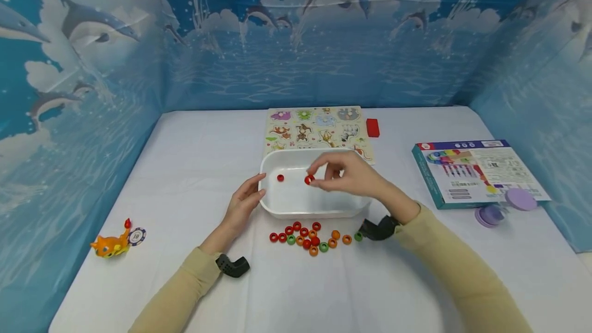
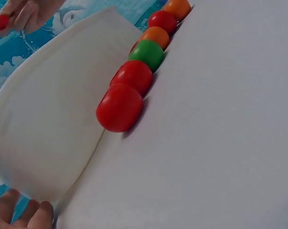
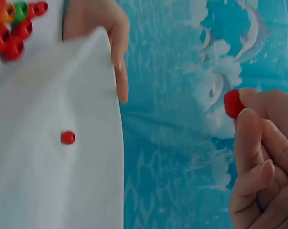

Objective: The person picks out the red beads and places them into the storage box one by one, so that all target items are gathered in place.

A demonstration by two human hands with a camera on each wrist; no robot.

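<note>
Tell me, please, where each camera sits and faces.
On head: faces forward, down over the white tray; left hand, right hand, sleeves show.
On left wrist: faces the tray's side and beads; both hands partly show.
On right wrist: faces the tray and dolphin backdrop; both hands show.
Wrist views share the pinched red bead.

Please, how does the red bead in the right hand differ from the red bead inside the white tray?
The held bead is pinched in the right hand; the tray bead has no hand touching it. The held bead is raised, while the tray bead lies on the floor of the white tray. Fingertips partly cover the held bead; the tray bead is uncovered. Both are red and rounded.
</note>
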